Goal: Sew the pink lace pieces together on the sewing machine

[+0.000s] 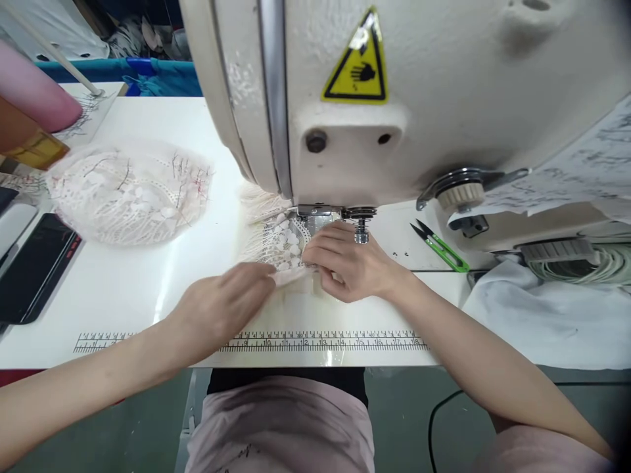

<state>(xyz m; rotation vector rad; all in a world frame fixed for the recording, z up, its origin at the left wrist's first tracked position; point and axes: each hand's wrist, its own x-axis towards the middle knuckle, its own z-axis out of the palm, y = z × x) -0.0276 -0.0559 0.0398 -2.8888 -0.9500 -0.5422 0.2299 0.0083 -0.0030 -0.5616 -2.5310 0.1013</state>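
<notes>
A piece of pale pink lace fabric [280, 244] lies under the head of a white sewing machine [444, 85], its fringed edge spreading to the left. My left hand [229, 305] is closed on the near left edge of the lace, fingers pinched together. Close beside the needle area, my right hand [345, 259] presses and grips the lace's near right edge with bent fingers. The presser foot and needle are largely hidden by the machine head and my right hand.
Another lace piece [131, 194] with loose threads lies at left, near a black phone [37, 269] and thread cones [37, 89]. Green thread snips [441, 246] and white cloth [547, 322] are at right. A printed ruler [323, 341] runs along the front edge.
</notes>
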